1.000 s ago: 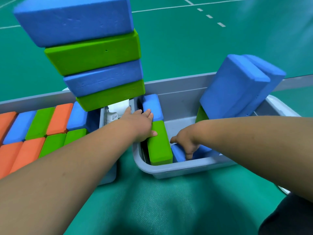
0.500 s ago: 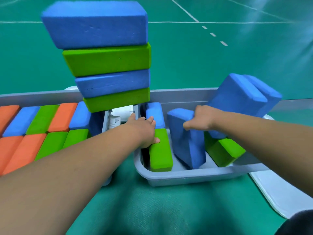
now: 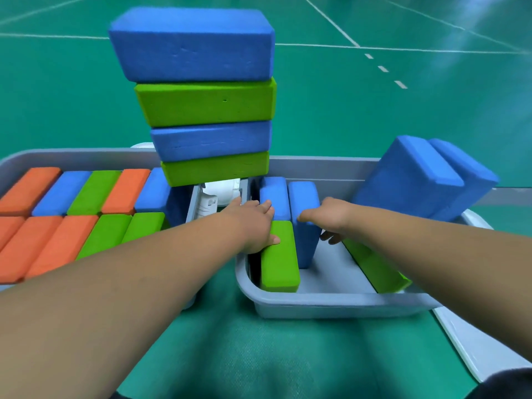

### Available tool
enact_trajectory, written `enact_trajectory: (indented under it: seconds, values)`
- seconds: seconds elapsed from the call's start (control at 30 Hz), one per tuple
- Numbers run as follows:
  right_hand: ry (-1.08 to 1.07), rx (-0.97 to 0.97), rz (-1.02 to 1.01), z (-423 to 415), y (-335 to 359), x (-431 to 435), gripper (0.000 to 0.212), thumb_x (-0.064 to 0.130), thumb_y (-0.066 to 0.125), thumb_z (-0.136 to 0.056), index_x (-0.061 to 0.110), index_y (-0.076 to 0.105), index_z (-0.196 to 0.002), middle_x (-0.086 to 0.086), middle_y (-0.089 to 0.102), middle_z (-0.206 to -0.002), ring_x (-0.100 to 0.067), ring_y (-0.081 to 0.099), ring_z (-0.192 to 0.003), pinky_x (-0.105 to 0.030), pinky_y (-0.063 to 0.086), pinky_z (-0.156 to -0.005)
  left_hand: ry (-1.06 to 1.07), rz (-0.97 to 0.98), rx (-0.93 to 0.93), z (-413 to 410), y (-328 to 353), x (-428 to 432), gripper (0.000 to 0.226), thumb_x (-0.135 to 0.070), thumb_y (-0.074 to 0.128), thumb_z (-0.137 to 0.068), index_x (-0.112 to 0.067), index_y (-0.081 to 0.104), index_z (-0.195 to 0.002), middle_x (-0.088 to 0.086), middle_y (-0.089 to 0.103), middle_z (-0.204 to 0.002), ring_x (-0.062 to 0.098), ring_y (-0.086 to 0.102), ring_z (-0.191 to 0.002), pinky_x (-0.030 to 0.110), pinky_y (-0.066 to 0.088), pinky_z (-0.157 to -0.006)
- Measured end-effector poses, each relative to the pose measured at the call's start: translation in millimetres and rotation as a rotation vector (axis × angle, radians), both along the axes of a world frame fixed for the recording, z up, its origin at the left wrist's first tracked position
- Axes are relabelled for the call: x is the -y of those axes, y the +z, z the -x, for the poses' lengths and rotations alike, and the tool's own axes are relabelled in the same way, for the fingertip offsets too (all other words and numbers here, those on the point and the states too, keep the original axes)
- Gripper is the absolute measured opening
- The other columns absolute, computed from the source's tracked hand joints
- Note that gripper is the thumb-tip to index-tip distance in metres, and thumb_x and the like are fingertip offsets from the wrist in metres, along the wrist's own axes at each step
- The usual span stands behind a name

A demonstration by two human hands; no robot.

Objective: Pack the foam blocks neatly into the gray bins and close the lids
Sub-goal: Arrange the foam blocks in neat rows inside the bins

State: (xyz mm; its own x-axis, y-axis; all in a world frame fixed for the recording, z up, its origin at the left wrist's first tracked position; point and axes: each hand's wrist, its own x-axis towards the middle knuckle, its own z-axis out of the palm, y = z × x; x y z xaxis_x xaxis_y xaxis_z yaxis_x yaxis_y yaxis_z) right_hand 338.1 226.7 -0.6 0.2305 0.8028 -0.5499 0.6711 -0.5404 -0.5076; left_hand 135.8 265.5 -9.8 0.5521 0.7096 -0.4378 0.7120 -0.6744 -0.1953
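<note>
In the right gray bin, a green block and a blue block stand on edge along the left wall. My left hand lies flat on them, fingers spread. My right hand grips a second upright blue block, set against that row. Another green block leans at the bin's right side, under two tilted blue blocks. The left gray bin is filled with orange, blue and green blocks.
A stack of blue and green blocks rises between the two bins, above a white object. A gray lid lies on the green floor to the right of the right bin.
My right hand lifted a blue block from the bin floor, stood it upright and slid it left against the row. My left hand has stayed on the green and blue blocks.
</note>
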Motion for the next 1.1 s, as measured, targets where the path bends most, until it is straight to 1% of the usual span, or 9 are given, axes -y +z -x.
enact_trajectory:
  seconds: [0.1,0.17,0.3,0.47,0.67,0.77,0.9,1.0,1.1]
  values:
    - [-0.011,0.007,0.039,6,-3,-3,0.064,0.056,0.068,-0.092,0.007,0.045,-0.127,-0.017,0.059,-0.119,-0.035,0.074,-0.092,-0.052,0.064,-0.082,-0.006,-0.003,0.004,2,-2,0,0.082,-0.064,0.029,-0.106,-0.014,0.005,-0.167,0.004,-0.003,-0.175,0.028,0.007,-0.16,0.058,0.011,-0.127]
    - [-0.033,0.01,0.059,8,-5,-5,0.067,0.052,0.069,-0.092,0.002,0.045,-0.129,-0.026,0.065,-0.111,-0.038,0.076,-0.085,-0.054,0.064,-0.076,-0.011,-0.006,0.01,2,-3,-1,0.082,-0.064,0.029,-0.106,-0.014,0.006,-0.167,0.004,-0.003,-0.175,0.028,0.007,-0.16,0.058,0.011,-0.127]
    - [-0.103,-0.004,0.028,14,-7,-10,0.052,0.043,0.064,-0.092,-0.001,0.05,-0.115,-0.031,0.072,-0.088,-0.041,0.077,-0.071,-0.052,0.065,-0.076,-0.018,-0.006,0.018,2,-4,-1,0.082,-0.064,0.029,-0.106,-0.014,0.006,-0.167,0.004,-0.003,-0.175,0.028,0.008,-0.16,0.057,0.013,-0.126]
    - [-0.165,0.112,-0.159,16,-2,-13,0.033,0.035,0.066,-0.089,0.004,0.057,-0.089,-0.022,0.07,-0.082,-0.039,0.074,-0.066,-0.046,0.065,-0.069,-0.023,-0.009,0.031,4,-7,-2,0.083,-0.065,0.03,-0.105,-0.014,0.008,-0.166,0.004,-0.003,-0.175,0.029,0.011,-0.159,0.056,0.017,-0.125]
    - [-0.284,0.041,-0.165,12,-4,-18,0.042,0.038,0.069,-0.085,0.0,0.059,-0.099,-0.022,0.073,-0.079,-0.037,0.075,-0.06,-0.044,0.066,-0.07,-0.018,0.012,0.035,2,-5,-2,0.083,-0.065,0.03,-0.105,-0.015,0.006,-0.166,0.004,-0.004,-0.175,0.031,0.013,-0.158,0.056,0.019,-0.124]
    - [-0.192,0.044,-0.098,11,-11,-19,0.045,0.042,0.068,-0.091,0.0,0.057,-0.097,-0.024,0.074,-0.076,-0.036,0.076,-0.063,-0.041,0.065,-0.07,-0.013,0.019,0.035,0,-5,-2,0.083,-0.066,0.03,-0.105,-0.015,0.007,-0.166,0.003,-0.004,-0.175,0.033,0.014,-0.157,0.056,0.022,-0.123]
    - [-0.08,0.09,-0.043,5,-8,-21,0.048,0.048,0.057,-0.099,0.0,0.058,-0.101,-0.022,0.075,-0.073,-0.034,0.077,-0.067,-0.039,0.064,-0.078,-0.009,0.033,0.028,-1,-4,-2,0.084,-0.065,0.03,-0.105,-0.015,0.005,-0.166,0.003,-0.005,-0.175,0.034,0.015,-0.157,0.056,0.024,-0.123]
    - [0.09,0.29,-0.077,8,1,-19,0.043,0.043,0.048,-0.1,0.002,0.06,-0.091,-0.017,0.075,-0.074,-0.029,0.076,-0.065,-0.032,0.061,-0.07,-0.003,0.041,0.023,-2,-4,-2,0.084,-0.066,0.03,-0.105,-0.015,0.004,-0.167,0.002,-0.006,-0.175,0.034,0.015,-0.157,0.056,0.024,-0.123]
    - [0.332,0.538,-0.225,15,10,-19,0.027,0.037,0.05,-0.1,0.01,0.053,-0.099,-0.011,0.066,-0.098,-0.027,0.061,-0.077,-0.033,0.044,-0.058,0.008,0.052,0.02,-4,-4,-2,0.083,-0.066,0.03,-0.105,-0.016,0.004,-0.167,0.001,-0.007,-0.174,0.034,0.015,-0.157,0.057,0.023,-0.122]
